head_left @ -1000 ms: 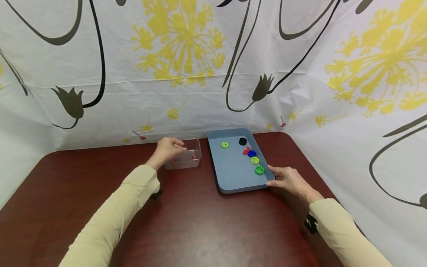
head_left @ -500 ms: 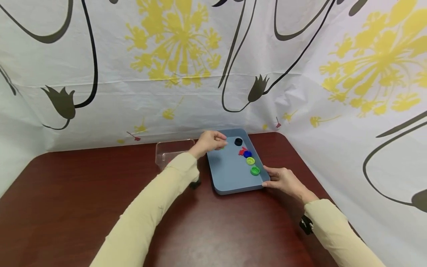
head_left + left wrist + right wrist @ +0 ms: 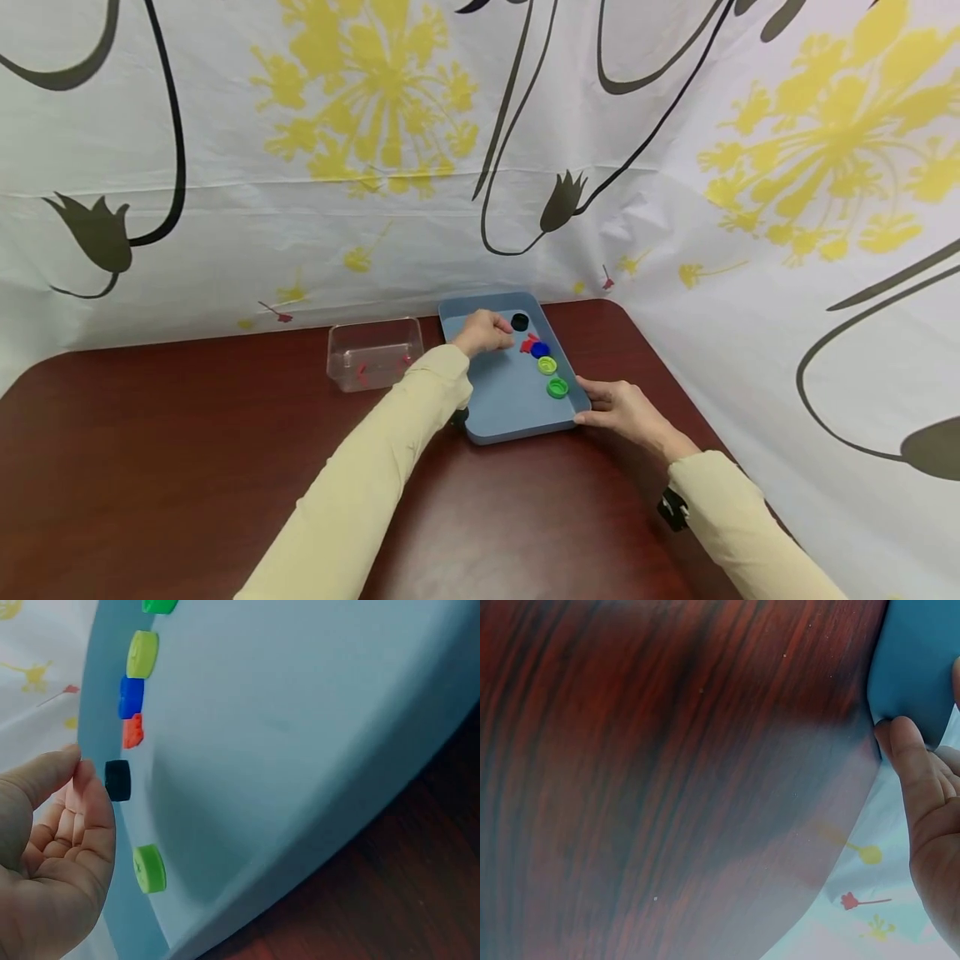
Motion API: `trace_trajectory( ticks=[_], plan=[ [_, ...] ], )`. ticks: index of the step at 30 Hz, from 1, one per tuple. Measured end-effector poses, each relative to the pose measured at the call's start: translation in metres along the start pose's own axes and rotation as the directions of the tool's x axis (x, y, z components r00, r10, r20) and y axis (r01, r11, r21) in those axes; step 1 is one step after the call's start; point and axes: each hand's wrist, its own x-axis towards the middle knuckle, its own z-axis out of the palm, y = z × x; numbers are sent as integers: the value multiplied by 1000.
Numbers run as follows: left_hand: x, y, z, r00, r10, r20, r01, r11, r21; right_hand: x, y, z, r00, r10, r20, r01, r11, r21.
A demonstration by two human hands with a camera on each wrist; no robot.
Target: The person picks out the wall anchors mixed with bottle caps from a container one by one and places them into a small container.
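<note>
Over the blue-grey tray (image 3: 498, 417) is my left hand (image 3: 483, 333), thumb and forefinger tips together. In the left wrist view these fingertips (image 3: 73, 754) meet beside a black round cap (image 3: 118, 781); whether a small thing is between them cannot be made out. A red piece (image 3: 133, 731), a blue cap (image 3: 130, 697), a yellow-green cap (image 3: 142, 655) and a green cap (image 3: 557, 387) lie along the tray's right side. A light green cap (image 3: 150, 868) sits farther along. My right hand (image 3: 626, 408) holds the tray's near right corner between thumb and fingers.
A clear plastic container (image 3: 375, 354) with small red pieces stands left of the tray. Both rest on a dark red-brown wooden table (image 3: 187, 442). A patterned white cloth (image 3: 360, 233) hangs behind the table and along its right side.
My left hand has moved right from the clear container to over the tray, its fingertips staying close together. The right hand keeps its hold on the tray corner. The head view has shifted slightly.
</note>
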Motion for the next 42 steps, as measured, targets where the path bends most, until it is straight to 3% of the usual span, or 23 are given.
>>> trace_trajectory(
  ticks=[9,17,26,36,42],
  plan=[
    [13,4,6,999,-18,36,14,993,117,1,-4,4,1000,-8,-2,8,1000,9],
    [20,6,9,997,-39,60,23,968,250,3,-4,5,999,-36,3,36,999,18],
    [25,-4,20,999,-32,29,25,972,235,4,-5,7,1000,4,10,-4,999,45],
    [35,-4,29,999,-2,54,-13,960,279,1,-1,3,1000,25,0,-25,999,35],
    [38,-4,35,999,3,35,-14,953,303,1,2,2,1000,27,-5,-27,999,23]
  ],
)
